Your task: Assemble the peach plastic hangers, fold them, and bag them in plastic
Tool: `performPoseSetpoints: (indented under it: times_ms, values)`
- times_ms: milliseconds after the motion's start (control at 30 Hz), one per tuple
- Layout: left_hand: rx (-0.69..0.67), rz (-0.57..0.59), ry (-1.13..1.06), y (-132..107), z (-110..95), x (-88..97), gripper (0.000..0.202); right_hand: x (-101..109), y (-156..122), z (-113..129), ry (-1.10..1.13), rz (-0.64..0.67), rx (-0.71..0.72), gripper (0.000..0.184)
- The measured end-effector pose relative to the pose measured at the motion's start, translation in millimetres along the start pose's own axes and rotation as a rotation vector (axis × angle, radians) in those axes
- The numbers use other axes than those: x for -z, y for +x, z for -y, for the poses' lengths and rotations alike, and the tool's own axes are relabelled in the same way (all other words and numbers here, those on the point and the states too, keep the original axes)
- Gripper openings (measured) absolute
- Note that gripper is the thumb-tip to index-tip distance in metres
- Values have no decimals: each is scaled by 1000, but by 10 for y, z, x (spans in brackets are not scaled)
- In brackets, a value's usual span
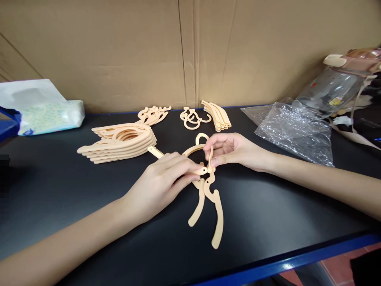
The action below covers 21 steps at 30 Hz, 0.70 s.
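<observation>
Both hands meet over the middle of a black table [59, 186]. My left hand [162, 180] pinches one peach plastic hanger arm [156, 151] at its pivot end. My right hand [230, 150] pinches a peach hook piece [201, 138] at the same joint. Two more curved peach arms [212, 206] hang down from that joint and lie flat on the table toward me. The fingertips of both hands touch at the joint.
A stack of assembled peach hangers [120, 143] lies behind my left hand. Loose hooks [192, 118] and a bundle of arms [218, 115] lie further back. A crinkled plastic bag [294, 131] sits at right, a tissue pack [49, 115] at left. Cardboard [133, 51] backs the table.
</observation>
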<state>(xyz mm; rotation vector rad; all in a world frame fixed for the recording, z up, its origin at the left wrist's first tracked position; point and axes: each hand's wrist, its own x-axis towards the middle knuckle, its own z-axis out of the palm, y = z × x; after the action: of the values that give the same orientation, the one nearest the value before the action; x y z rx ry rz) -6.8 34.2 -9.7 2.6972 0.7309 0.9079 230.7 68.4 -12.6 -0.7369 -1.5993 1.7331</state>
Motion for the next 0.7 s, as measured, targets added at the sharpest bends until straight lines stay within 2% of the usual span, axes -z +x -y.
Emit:
performPoseSetpoints:
  times_ms: [433,700]
  values:
    - [-15,9,7,16,-16,-12,9,14,6,-9,32,46,33,22]
    - [-52,17,40,19,-27,-6,8,-31,9,-1,-22,28,28,22]
